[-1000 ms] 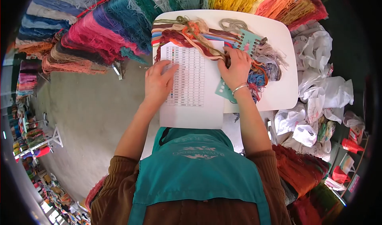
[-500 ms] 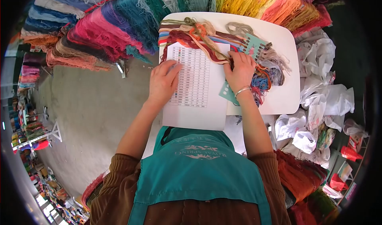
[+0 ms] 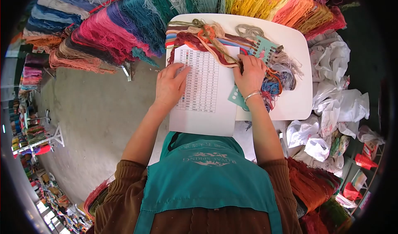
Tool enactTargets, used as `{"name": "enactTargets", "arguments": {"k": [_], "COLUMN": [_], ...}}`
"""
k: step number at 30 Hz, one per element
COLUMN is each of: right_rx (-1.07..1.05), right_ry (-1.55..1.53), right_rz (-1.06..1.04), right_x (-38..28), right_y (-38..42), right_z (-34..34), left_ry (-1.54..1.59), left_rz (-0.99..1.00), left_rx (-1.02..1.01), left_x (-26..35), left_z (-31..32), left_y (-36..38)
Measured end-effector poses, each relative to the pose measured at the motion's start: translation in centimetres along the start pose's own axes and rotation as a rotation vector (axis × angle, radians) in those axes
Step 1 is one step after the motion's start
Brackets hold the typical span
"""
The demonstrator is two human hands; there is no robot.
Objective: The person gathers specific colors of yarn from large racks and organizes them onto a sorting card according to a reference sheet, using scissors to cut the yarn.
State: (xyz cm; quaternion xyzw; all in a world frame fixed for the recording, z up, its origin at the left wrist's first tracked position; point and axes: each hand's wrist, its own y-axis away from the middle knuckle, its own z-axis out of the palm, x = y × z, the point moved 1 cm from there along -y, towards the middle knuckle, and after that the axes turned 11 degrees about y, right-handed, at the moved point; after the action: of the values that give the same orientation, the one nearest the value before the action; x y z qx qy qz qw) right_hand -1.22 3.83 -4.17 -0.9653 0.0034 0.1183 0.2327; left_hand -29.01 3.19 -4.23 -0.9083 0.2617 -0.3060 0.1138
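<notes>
A printed sheet with a table of numbers lies over the left part of a white board. My left hand rests on the sheet's left edge, fingers stretched out and a fingertip by the table's left columns. My right hand lies at the sheet's right edge, thumb apart from the fingers, touching the ends of some thread. Above the sheet lie thread skeins in maroon, orange, olive and blue. A green punched card sits just beyond my right fingers; another green card shows partly under that hand.
Mixed loose threads lie on the board right of my right hand. Rows of hanging coloured yarn curve around the far side. White plastic bags are piled at the right. Grey floor shows at the left.
Both hands stay almost where they were on the sheet and board. Only a very slight shift of the whole view shows.
</notes>
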Motion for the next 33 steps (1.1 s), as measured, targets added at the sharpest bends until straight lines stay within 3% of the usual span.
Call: {"name": "enactTargets", "arguments": {"k": [33], "right_rx": [0.012], "right_ry": [-0.003], "right_rz": [-0.008], "right_x": [-0.01], "right_y": [0.04], "right_z": [-0.03], "left_ry": [-0.093], "left_rz": [-0.001], "left_rx": [-0.114], "left_x": [0.99], "left_z": [-0.72], "left_y": [-0.51]}}
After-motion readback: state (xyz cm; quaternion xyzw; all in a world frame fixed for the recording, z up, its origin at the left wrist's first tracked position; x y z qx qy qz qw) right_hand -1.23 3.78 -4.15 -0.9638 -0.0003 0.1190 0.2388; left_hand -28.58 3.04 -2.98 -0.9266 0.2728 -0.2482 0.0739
